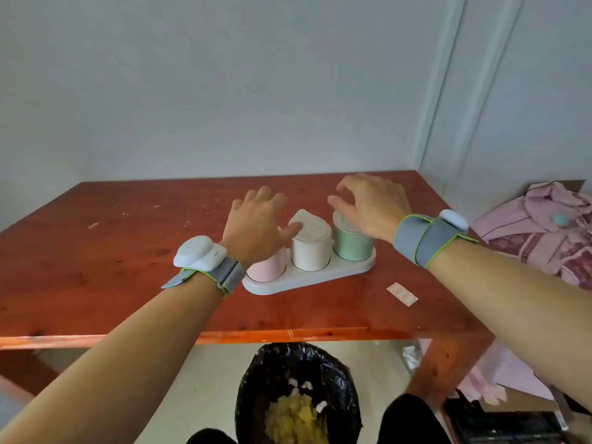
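A white oblong tray (352, 273) on the red-brown wooden table (128, 251) carries a pink jar (267, 270), a white jar (311, 248) and a green jar (350, 243) in a row. My left hand (259, 224) lies over the pink jar with fingers spread, its thumb touching the white jar's lid. My right hand (371, 203) hovers over the green jar with fingers loosely bent and holds nothing. Both wrists wear grey straps with white devices.
A small pink-and-white sticker strip (402, 293) lies on the table right of the tray. A black-lined bin (298, 392) with yellow scraps stands under the near edge. Pink clothing (544, 232) is piled at the right. Walls close the back and right.
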Available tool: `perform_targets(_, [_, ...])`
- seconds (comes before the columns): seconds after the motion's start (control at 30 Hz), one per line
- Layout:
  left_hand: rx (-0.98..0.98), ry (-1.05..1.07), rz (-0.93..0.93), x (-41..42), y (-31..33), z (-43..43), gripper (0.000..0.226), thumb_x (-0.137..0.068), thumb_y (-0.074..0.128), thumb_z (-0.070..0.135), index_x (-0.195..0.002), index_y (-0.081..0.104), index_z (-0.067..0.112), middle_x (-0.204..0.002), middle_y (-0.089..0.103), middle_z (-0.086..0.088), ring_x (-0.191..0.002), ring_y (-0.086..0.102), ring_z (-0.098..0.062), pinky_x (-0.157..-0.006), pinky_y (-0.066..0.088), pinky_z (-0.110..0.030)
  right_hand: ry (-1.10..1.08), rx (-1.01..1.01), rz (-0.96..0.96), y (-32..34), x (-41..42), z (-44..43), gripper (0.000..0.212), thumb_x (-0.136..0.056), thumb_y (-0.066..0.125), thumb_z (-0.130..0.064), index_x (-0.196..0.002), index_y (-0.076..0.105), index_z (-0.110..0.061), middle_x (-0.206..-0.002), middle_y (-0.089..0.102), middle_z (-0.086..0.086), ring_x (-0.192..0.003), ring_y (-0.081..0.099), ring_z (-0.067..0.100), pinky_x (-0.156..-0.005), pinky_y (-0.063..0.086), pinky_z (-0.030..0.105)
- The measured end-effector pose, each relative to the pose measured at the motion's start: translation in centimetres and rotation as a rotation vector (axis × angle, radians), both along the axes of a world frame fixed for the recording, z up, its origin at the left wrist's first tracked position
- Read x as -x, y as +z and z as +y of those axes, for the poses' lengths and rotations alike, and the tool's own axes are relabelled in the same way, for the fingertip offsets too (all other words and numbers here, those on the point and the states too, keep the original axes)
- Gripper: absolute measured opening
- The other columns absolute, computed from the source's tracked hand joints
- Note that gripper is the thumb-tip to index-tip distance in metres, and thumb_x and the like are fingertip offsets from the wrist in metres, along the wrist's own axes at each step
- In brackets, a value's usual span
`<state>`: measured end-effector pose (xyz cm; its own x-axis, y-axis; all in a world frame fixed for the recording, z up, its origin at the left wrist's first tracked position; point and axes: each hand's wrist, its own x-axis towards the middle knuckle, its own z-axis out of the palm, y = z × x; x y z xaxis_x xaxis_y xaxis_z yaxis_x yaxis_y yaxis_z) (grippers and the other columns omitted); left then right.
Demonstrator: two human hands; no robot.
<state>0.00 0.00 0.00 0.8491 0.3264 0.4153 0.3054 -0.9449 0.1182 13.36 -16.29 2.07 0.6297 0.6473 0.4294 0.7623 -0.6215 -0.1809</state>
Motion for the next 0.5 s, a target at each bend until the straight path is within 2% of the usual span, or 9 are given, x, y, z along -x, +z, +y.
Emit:
perform_targets(0.1, [-0.034,0.033,0.122,1.3,-1.4,-0.2,0.06,-0.079,0.057,0.06,-0.126,0.05,0.023,-0.126,0.049,-0.005,-0.115,0.047,-0.031,-0.094,0.039,-0.049,-0.022,0.173,0.074,-1.1,0.1,-1.3,0.045,-0.089,0.049,-0.054,-0.125,0.058,-0.027,-0.126,0.058,0.003,-0.114,0.056,0.033,-0.085,0.042,0.04])
perform_targets(0.2, [-0.03,0.051,0.199,2.5,-2.8,-0.1,0.056,-0.078,0.061,0.048,-0.127,0.048,0.024,-0.124,0.048,-0.006,-0.112,0.046,-0.031,-0.09,0.043,-0.046,0.003,0.306,0.19,-2.3,0.3,-2.2,0.051,-0.086,0.057,-0.049,-0.133,0.052,-0.031,-0.139,0.05,0.005,-0.122,0.05,0.033,-0.093,0.043,0.045])
perform_targets(0.33, [0.009,0.015,0.195,2.8,-3.6,0.2,0.055,-0.081,0.064,0.033,-0.131,0.044,0.022,-0.129,0.045,-0.008,-0.115,0.043,-0.032,-0.084,0.046,-0.042,0.0,0.311,0.175,-3.7,0.1,-2.7,0.053,-0.085,0.06,-0.038,-0.137,0.047,-0.035,-0.138,0.05,0.005,-0.122,0.048,0.032,-0.091,0.045,0.045])
perform_targets(0.5, [0.068,-0.034,0.183,1.9,-4.0,1.0,0.061,-0.082,0.065,0.021,-0.138,0.041,0.021,-0.14,0.04,-0.008,-0.128,0.035,-0.034,-0.092,0.045,-0.047,-0.038,0.25,0.074,-4.5,-0.4,-2.4,0.047,-0.086,0.06,-0.035,-0.133,0.051,-0.037,-0.131,0.055,0.005,-0.115,0.051,0.03,-0.086,0.046,0.042])
